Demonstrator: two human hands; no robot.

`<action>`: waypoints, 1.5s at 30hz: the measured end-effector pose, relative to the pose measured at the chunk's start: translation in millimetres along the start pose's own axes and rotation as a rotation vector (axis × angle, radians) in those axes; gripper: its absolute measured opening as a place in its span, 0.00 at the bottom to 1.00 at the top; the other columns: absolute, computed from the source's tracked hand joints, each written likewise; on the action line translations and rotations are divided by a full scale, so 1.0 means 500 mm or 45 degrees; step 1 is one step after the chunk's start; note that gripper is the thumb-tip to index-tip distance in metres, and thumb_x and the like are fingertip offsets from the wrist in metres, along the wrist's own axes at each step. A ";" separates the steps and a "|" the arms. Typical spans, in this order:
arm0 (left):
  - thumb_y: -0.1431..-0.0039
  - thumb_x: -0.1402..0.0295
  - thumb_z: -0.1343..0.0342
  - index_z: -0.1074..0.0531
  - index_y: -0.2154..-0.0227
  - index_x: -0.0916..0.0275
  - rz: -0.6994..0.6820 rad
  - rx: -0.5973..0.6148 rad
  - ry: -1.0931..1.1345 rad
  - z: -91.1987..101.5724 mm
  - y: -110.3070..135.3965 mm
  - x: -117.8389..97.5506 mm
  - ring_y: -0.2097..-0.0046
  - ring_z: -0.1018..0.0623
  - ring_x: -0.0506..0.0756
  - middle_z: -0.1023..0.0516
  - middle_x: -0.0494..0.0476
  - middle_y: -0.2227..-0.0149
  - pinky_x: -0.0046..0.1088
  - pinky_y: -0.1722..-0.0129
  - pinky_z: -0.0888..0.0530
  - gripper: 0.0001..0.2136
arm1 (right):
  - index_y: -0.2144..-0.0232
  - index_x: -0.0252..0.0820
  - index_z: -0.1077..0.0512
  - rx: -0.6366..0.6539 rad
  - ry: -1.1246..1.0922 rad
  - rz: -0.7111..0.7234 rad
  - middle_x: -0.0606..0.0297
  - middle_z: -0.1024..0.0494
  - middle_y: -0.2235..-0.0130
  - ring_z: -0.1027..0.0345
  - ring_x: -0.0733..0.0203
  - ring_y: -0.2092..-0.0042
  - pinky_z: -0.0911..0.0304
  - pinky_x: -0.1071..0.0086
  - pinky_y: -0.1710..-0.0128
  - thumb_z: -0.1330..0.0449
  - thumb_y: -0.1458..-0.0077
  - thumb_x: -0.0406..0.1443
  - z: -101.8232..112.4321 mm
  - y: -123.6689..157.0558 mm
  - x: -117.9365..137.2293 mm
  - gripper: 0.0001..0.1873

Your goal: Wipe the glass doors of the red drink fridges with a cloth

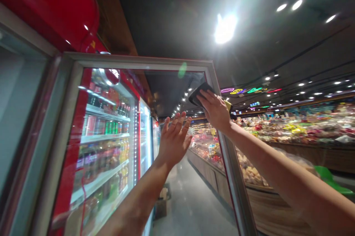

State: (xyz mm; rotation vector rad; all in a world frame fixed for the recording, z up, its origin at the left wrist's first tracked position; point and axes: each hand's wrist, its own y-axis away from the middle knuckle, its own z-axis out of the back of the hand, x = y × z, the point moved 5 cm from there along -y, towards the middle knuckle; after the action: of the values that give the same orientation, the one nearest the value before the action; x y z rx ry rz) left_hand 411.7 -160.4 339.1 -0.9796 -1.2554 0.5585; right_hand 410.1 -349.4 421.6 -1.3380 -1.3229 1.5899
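Note:
My right hand (217, 112) holds a dark folded cloth or pad (198, 95) against the upper right corner of a glass cooler door, its fingers laid over it. A bit of yellow (227, 105) shows beside that hand; I cannot tell whether it belongs to the pad. My left hand (174, 140) is raised lower and to the left before the glass, fingers spread and holding nothing. Whether its palm touches the pane cannot be made out. The door's metal frame (138, 61) stands swung open, and its glass is see-through.
The red cooler body (50, 3) rises at the left. Through the glass are shelves of bottles and cans (108, 127), an aisle floor (191, 195) and a cardboard box (161, 206). Produce displays (299, 129) and a green chair (330, 180) stand at the right.

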 end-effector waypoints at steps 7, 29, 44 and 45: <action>0.30 0.59 0.52 0.51 0.29 0.55 0.091 -0.044 -0.111 0.041 0.057 0.082 0.28 0.45 0.61 0.44 0.58 0.29 0.51 0.28 0.53 0.30 | 0.35 0.39 0.36 -0.060 -0.143 -0.272 0.53 0.39 0.31 0.46 0.44 0.31 0.43 0.45 0.34 0.50 0.41 0.27 -0.072 -0.075 0.004 0.31; 0.30 0.58 0.52 0.56 0.28 0.56 0.090 -0.027 -0.083 -0.018 0.092 0.101 0.26 0.52 0.60 0.49 0.57 0.27 0.50 0.27 0.55 0.32 | 0.36 0.41 0.35 0.013 -0.168 -0.019 0.60 0.38 0.31 0.50 0.53 0.29 0.47 0.57 0.31 0.53 0.35 0.35 -0.133 -0.056 0.073 0.27; 0.30 0.59 0.54 0.54 0.28 0.55 0.111 0.042 -0.198 -0.016 0.090 0.105 0.27 0.48 0.60 0.45 0.56 0.28 0.49 0.28 0.52 0.30 | 0.41 0.43 0.30 -0.132 -0.415 -0.133 0.58 0.32 0.35 0.42 0.50 0.33 0.42 0.53 0.35 0.49 0.37 0.36 -0.158 -0.044 0.060 0.24; 0.30 0.59 0.54 0.53 0.29 0.54 0.119 0.061 -0.193 -0.017 0.091 0.106 0.27 0.47 0.60 0.45 0.56 0.28 0.49 0.28 0.52 0.30 | 0.43 0.41 0.29 -0.211 -0.451 -0.257 0.55 0.29 0.38 0.38 0.50 0.36 0.40 0.53 0.37 0.47 0.39 0.36 -0.158 -0.055 0.035 0.23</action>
State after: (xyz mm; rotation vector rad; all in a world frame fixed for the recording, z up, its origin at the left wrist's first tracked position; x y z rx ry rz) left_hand 440.3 -97.3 328.2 -0.9738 -1.3289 0.7435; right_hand 478.4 -304.0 445.9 -1.0042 -1.7763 1.6544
